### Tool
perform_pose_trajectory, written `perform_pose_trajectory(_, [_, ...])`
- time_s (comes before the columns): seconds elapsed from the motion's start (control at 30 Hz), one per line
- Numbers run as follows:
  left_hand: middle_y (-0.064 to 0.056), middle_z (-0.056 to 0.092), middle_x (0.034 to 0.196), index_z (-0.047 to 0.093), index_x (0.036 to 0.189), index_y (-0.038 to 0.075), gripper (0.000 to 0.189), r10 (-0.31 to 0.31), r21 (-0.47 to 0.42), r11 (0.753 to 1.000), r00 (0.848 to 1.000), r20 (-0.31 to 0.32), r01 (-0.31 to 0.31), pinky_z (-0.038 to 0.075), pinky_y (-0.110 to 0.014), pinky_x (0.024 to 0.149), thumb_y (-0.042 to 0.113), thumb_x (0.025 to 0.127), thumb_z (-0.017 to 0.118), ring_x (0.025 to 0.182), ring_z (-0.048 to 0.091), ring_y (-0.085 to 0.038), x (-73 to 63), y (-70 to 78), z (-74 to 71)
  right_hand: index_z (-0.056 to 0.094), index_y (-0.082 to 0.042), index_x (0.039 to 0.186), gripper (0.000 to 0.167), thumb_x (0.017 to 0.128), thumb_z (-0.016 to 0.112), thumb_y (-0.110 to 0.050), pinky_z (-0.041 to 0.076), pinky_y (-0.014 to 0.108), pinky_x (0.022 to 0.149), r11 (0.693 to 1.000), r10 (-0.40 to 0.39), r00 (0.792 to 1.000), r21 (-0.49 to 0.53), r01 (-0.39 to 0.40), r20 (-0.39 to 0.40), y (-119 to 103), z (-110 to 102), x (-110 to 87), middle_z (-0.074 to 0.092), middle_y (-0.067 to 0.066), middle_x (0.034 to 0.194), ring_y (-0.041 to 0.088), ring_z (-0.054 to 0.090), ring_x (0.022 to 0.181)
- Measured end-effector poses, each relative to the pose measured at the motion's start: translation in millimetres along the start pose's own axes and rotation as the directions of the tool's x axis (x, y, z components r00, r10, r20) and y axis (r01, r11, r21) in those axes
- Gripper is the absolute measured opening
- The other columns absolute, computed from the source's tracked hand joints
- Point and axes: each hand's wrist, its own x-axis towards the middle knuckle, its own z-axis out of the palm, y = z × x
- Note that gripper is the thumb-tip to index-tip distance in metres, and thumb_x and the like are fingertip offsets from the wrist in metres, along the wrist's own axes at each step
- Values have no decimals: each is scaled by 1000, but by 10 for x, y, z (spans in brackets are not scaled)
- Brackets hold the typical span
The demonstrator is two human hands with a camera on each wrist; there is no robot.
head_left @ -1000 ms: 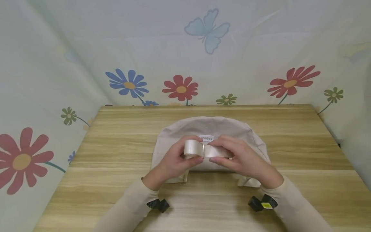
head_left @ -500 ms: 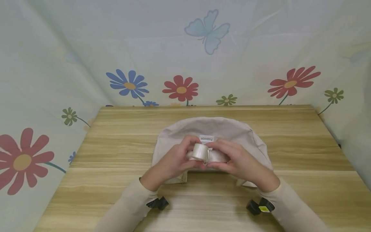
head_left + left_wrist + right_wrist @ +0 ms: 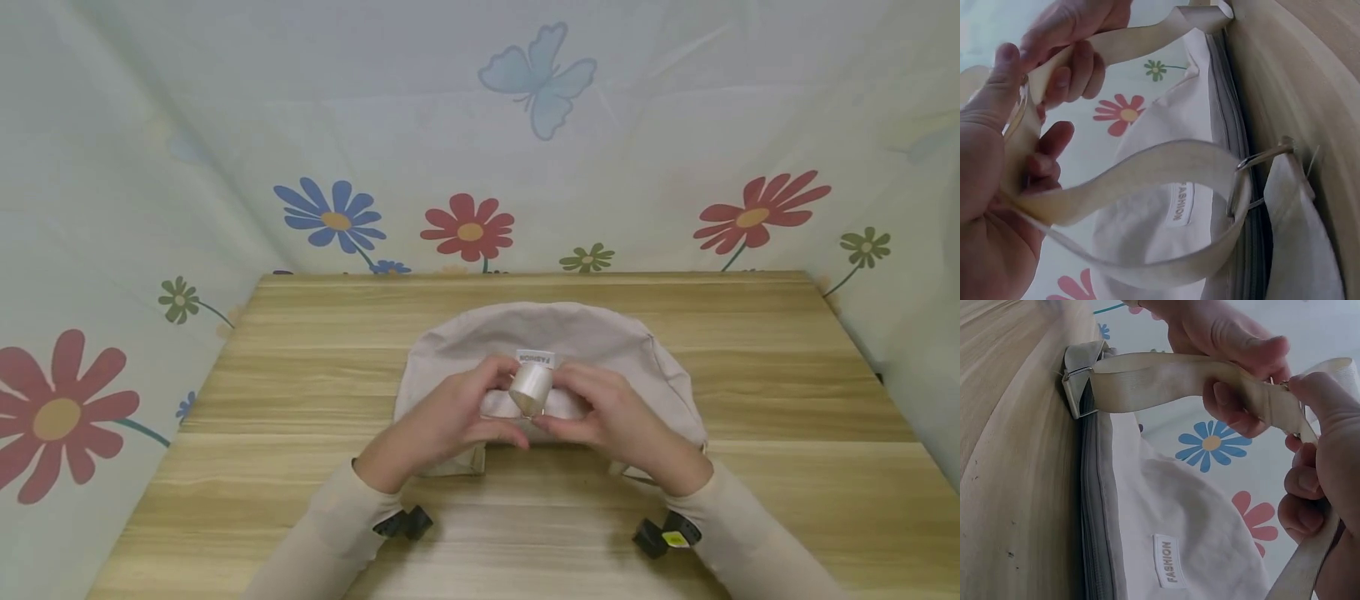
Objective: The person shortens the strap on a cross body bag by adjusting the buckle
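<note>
A pale cream bag (image 3: 555, 323) with a white FASHION label (image 3: 536, 358) lies on the table. Over it, both hands hold its strap, which bulges up into a small loop (image 3: 532, 385) between them. My left hand (image 3: 453, 412) has the strap between thumb and curled fingers, its thumb off the loop in the head view. At a metal slider buckle (image 3: 1301, 415), my right hand (image 3: 618, 417) pinches the strap, thumb on the buckle's edge. In the left wrist view, a doubled length of strap (image 3: 1141, 169) runs to a metal ring (image 3: 1235, 187) at the bag's end.
The wooden table (image 3: 300, 375) reaches back to a white curtain (image 3: 375, 100) printed with flowers and a butterfly. A dark zipper (image 3: 1091, 512) runs along the bag's edge. Black cameras sit on the left wrist (image 3: 405, 522) and right wrist (image 3: 663, 533).
The strap loop has moved right and tipped more upright between the hands. The hands have drawn closer together, and the left thumb has come away from the loop. The bag body stays put.
</note>
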Motion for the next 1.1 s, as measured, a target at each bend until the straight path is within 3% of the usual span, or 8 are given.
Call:
perform_pose_trajectory(0.1, [-3, 76, 123, 65, 131, 7, 51, -6, 3, 1000, 1000, 0, 6, 59, -31, 98, 20, 88, 90, 109, 70, -12, -10, -35, -38, 75, -9, 113, 32, 102, 76, -39, 50, 18, 75, 1000, 11, 1000, 22, -10, -21, 48, 2, -11, 75, 2, 99, 11, 63, 84])
perform_pose_trajectory(0.3, [-2, 76, 109, 74, 119, 6, 37, 94, 49, 995, 995, -37, -92, 56, -26, 85, 16, 87, 91, 94, 64, -12, -37, -133, -44, 74, -9, 109, 25, 97, 84, -28, 51, 18, 73, 999, -6, 1000, 41, 7, -24, 72, -21, -19, 73, 3, 96, 12, 62, 82])
perform_pose_trajectory(0.53, [0, 78, 110, 76, 118, 9, 30, 66, 8, 998, 998, -24, -66, 56, -26, 87, 16, 91, 88, 97, 65, -8, -54, -116, -73, 72, -8, 104, 24, 94, 87, -24, 51, 18, 71, 998, -49, 998, 48, 51, -39, 91, -30, -26, 71, 0, 93, 11, 61, 79])
perform_pose_trajectory(0.7, [0, 78, 106, 77, 115, 8, 27, 30, -12, 999, 999, -11, -30, 57, -26, 86, 15, 92, 88, 93, 64, -7, -80, -115, -118, 71, -10, 103, 25, 98, 82, -32, 50, 18, 69, 998, -50, 998, 44, 52, -38, 110, -41, -42, 70, -2, 92, 9, 59, 78])
perform_pose_trajectory(1.1, [1, 77, 100, 77, 115, 8, 30, 19, 92, 996, 1000, -21, -17, 56, -27, 80, 17, 89, 90, 87, 62, -8, -221, -134, -293, 74, -7, 104, 34, 101, 77, -40, 53, 18, 71, 998, -64, 996, 19, 65, -57, 141, -100, -71, 74, 3, 94, 11, 63, 79])
